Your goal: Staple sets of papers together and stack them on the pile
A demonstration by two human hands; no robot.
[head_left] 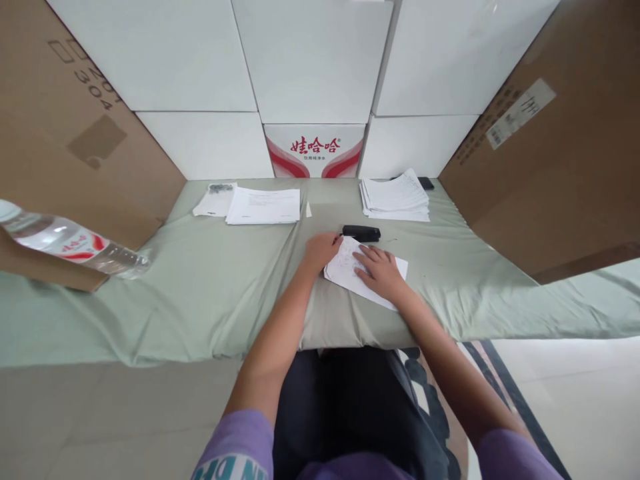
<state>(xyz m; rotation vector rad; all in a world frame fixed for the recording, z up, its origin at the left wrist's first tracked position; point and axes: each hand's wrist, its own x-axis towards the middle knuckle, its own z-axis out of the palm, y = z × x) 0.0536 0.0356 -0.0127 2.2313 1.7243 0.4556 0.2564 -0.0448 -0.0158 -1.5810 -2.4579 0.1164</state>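
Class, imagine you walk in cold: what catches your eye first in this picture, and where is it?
Both hands, left and right, press flat on a sheet of paper at the centre of the green cloth. A black stapler lies just beyond. A water bottle juts in at far left.

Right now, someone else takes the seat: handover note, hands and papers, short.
Left hand: on the left edge of the printed sheets, fingers curled; grip unclear.
Right hand: flat on the same sheets, pressing them to the green cloth.
Black stapler: lies just beyond the sheets, untouched.
Paper stack back right, flat sheets back left, water bottle far left.
Done: sheets gathered under both hands. Left: stapler not yet picked up.
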